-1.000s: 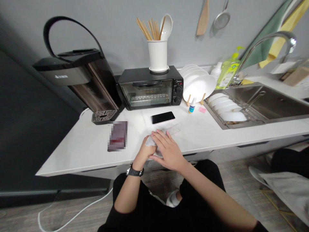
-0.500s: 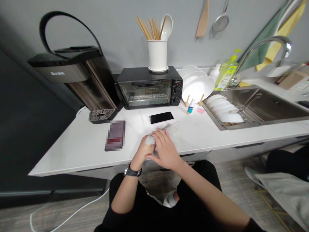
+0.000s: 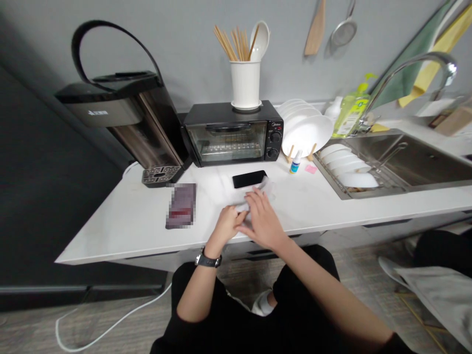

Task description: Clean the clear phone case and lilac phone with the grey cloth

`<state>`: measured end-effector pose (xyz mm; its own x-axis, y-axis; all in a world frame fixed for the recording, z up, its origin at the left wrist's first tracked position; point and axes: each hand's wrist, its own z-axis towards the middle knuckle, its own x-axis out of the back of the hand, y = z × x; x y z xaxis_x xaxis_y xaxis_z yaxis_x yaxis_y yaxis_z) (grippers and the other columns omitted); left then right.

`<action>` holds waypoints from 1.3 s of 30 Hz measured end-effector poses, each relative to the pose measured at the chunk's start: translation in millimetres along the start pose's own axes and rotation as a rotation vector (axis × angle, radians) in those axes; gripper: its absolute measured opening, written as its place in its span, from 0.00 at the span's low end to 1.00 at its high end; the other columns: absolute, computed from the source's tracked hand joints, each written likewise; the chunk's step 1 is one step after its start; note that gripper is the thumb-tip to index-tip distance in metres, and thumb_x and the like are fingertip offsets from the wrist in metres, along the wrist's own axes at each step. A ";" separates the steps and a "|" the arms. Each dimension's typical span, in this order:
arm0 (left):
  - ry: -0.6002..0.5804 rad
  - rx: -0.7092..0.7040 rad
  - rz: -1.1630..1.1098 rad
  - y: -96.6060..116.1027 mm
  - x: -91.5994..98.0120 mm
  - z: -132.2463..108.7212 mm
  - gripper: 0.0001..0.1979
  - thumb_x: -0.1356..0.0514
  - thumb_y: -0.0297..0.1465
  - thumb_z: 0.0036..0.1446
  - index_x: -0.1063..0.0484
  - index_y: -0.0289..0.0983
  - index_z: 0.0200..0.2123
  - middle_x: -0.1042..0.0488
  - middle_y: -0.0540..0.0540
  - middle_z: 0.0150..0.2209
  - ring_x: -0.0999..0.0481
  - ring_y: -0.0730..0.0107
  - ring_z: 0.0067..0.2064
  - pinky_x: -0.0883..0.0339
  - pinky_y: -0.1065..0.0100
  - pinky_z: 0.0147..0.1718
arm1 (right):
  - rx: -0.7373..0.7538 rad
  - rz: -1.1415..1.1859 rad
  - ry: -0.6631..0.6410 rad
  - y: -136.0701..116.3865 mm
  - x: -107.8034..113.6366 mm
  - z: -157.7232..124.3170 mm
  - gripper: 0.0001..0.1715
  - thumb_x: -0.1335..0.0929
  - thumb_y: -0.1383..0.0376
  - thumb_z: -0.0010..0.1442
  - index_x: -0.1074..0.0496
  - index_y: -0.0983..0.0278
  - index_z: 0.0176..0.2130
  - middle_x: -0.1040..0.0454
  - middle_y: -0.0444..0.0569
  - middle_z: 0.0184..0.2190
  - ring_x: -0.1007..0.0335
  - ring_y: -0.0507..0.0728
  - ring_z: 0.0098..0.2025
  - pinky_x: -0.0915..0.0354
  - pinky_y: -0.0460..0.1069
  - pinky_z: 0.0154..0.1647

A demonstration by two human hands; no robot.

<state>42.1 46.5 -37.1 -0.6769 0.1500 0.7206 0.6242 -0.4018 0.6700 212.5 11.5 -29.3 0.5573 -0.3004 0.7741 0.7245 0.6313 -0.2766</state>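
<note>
Just behind the counter's front edge, my left hand (image 3: 225, 222), with a watch at the wrist, closes around a thin whitish sheet (image 3: 268, 188). The sheet is crumpled and slightly see-through; whether it is tissue or plastic I cannot tell. Across it lies my right hand (image 3: 264, 221), fingers stretched out and thumb pointing toward the left hand. Part of the sheet sticks out beyond the right fingertips, near a black phone (image 3: 250, 179) lying flat. The rest is hidden under the hands. A small spray bottle (image 3: 295, 162) with a blue label stands to the right of the phone.
A blurred-out purple item (image 3: 182, 204) lies left of my hands. Behind are a drinks dispenser (image 3: 143, 128), a toaster oven (image 3: 230, 137) and racked plates (image 3: 307, 135). A pink scrap (image 3: 310, 169) lies near the sink (image 3: 420, 162). A seated person's leg (image 3: 438, 290) shows at right.
My hands have shifted slightly apart on the sheet, my right fingers straightening. The sheet's loose end has bunched up beside the phone. The whole view has swung a little left.
</note>
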 end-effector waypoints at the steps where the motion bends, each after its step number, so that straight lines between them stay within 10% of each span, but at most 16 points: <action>1: 0.006 0.007 0.023 -3.8 -1.2 0.6 0.15 0.45 0.31 0.68 0.18 0.35 0.39 0.16 0.40 0.38 0.17 0.55 0.42 0.26 0.59 0.49 | 0.027 0.024 -0.021 -13.3 -4.8 0.0 0.48 0.36 0.40 0.69 0.42 0.75 0.69 0.35 0.70 0.67 0.52 0.74 0.76 0.51 0.72 0.75; 4: 0.012 0.001 0.036 -9.4 -2.0 0.6 0.12 0.43 0.29 0.66 0.18 0.35 0.41 0.16 0.39 0.40 0.18 0.55 0.44 0.26 0.59 0.51 | 0.099 0.041 -0.070 -24.4 -6.8 -1.4 0.47 0.37 0.41 0.70 0.42 0.74 0.70 0.34 0.68 0.67 0.46 0.71 0.74 0.52 0.69 0.77; 11: 0.002 -0.033 -0.101 9.0 4.4 -3.6 0.19 0.48 0.40 0.73 0.17 0.42 0.45 0.14 0.45 0.46 0.17 0.55 0.50 0.27 0.64 0.51 | -0.068 -0.108 0.057 58.6 19.7 -0.8 0.42 0.40 0.43 0.73 0.38 0.74 0.66 0.31 0.70 0.63 0.41 0.74 0.70 0.49 0.74 0.73; 19: 0.027 0.032 -0.009 -5.8 -0.4 0.6 0.12 0.43 0.27 0.62 0.19 0.36 0.32 0.16 0.43 0.34 0.18 0.59 0.38 0.28 0.65 0.44 | 0.102 0.013 -0.056 -9.7 -4.7 -0.8 0.51 0.38 0.37 0.68 0.40 0.75 0.68 0.34 0.70 0.66 0.47 0.74 0.74 0.49 0.72 0.75; 27: -0.001 -0.001 -0.153 10.6 5.8 -3.5 0.19 0.47 0.42 0.71 0.17 0.42 0.45 0.15 0.45 0.49 0.17 0.54 0.52 0.28 0.62 0.52 | -0.062 -0.104 0.032 59.8 25.5 -2.6 0.45 0.39 0.41 0.71 0.37 0.76 0.66 0.32 0.72 0.64 0.44 0.75 0.72 0.48 0.74 0.73; 34: 0.070 0.045 -0.054 -8.2 -1.0 1.2 0.14 0.44 0.29 0.63 0.20 0.35 0.31 0.16 0.41 0.35 0.18 0.56 0.39 0.27 0.62 0.46 | 0.064 0.010 -0.042 -14.3 -6.8 -0.4 0.56 0.37 0.36 0.67 0.44 0.80 0.70 0.39 0.72 0.71 0.59 0.73 0.78 0.51 0.70 0.76; 39: 0.036 0.022 -0.082 -2.9 2.1 -2.5 0.15 0.45 0.32 0.66 0.18 0.36 0.35 0.15 0.44 0.38 0.17 0.59 0.40 0.27 0.65 0.45 | 0.053 -0.037 -0.067 22.5 13.3 -6.2 0.44 0.39 0.43 0.73 0.44 0.71 0.72 0.36 0.67 0.70 0.49 0.70 0.76 0.56 0.73 0.76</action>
<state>37.9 45.8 -38.0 -0.7396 0.1493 0.6563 0.5740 -0.3695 0.7308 238.7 17.3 -28.7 0.5007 -0.2769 0.8201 0.7208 0.6581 -0.2179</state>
